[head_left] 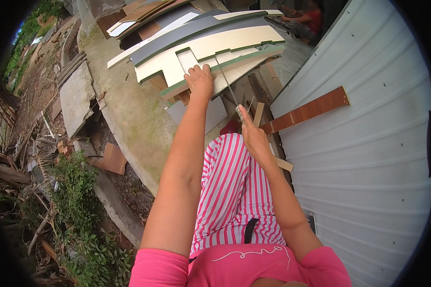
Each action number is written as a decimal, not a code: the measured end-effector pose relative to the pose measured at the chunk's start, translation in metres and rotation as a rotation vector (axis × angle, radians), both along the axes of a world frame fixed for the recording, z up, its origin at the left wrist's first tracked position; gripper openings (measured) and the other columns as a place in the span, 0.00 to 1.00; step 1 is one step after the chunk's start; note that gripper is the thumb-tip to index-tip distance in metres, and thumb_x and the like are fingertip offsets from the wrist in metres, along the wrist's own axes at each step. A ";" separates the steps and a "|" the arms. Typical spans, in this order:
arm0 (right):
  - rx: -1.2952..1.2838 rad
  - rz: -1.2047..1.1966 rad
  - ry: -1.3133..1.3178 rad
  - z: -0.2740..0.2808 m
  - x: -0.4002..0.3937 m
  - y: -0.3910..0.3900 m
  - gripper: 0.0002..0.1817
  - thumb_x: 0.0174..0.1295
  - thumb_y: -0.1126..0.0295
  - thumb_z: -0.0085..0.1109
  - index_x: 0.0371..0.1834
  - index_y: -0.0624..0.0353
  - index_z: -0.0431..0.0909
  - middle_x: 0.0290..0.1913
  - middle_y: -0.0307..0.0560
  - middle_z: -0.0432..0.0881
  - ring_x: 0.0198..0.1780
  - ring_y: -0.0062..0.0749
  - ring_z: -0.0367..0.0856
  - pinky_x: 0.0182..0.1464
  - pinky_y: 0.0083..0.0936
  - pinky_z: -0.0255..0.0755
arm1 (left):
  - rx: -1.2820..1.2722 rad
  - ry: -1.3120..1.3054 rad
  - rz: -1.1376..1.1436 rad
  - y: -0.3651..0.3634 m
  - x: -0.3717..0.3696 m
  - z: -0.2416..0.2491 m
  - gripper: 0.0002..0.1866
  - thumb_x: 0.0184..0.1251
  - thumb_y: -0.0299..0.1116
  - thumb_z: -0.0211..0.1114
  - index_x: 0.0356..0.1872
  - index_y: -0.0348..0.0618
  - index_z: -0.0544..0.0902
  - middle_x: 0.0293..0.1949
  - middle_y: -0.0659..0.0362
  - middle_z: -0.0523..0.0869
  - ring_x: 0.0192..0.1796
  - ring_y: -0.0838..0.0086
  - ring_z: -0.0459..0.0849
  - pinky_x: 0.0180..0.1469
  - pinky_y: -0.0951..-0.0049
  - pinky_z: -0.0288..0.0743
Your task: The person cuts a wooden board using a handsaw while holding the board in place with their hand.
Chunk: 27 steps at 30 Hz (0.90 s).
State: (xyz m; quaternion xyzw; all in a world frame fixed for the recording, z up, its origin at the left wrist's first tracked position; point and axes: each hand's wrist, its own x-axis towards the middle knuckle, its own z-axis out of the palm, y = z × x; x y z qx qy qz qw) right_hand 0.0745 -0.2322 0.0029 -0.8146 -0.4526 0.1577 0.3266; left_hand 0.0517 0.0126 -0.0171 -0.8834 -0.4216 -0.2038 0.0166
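A cream board with green edges and cut-out notches (244,39) lies on top of a pile of panels ahead of me. My left hand (199,82) presses on its near edge, fingers curled over the top; the thumb is hidden. In my right hand (254,136) is the pale, ridged handle of what looks like a hand saw (227,82), closed in my fingers. Its long, thin blade is seen edge-on and reaches up to the board's edge, just right of my left hand. Its teeth cannot be made out.
A white corrugated metal sheet (364,143) stands close on my right, with a brown plank (311,110) leaning by it. Wood offcuts (283,164) lie near my leg. A concrete strip (134,134) and plants (76,196) are at left. Another person (309,21) sits at the back.
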 end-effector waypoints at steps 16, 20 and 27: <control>-0.095 -0.009 -0.052 0.021 0.037 0.107 0.29 0.67 0.66 0.40 0.72 0.34 0.50 0.38 0.69 0.80 0.45 0.66 0.77 0.50 0.53 0.68 | -0.007 -0.042 -0.021 -0.003 -0.002 0.004 0.09 0.57 0.30 0.57 0.40 0.45 0.75 0.38 0.51 0.78 0.44 0.58 0.76 0.44 0.54 0.66; -0.068 -0.018 -0.041 0.017 0.033 0.102 0.29 0.67 0.67 0.41 0.72 0.35 0.50 0.37 0.69 0.80 0.44 0.66 0.77 0.50 0.53 0.68 | -0.019 -0.047 0.018 -0.007 0.000 0.005 0.07 0.60 0.31 0.55 0.38 0.45 0.78 0.39 0.53 0.78 0.46 0.60 0.75 0.47 0.56 0.64; -0.103 -0.008 -0.039 0.008 0.006 0.032 0.30 0.68 0.68 0.40 0.73 0.36 0.47 0.36 0.69 0.80 0.41 0.66 0.78 0.45 0.53 0.69 | -0.041 -0.061 -0.003 -0.008 -0.003 0.008 0.08 0.60 0.30 0.56 0.40 0.45 0.78 0.40 0.53 0.78 0.46 0.60 0.75 0.48 0.57 0.64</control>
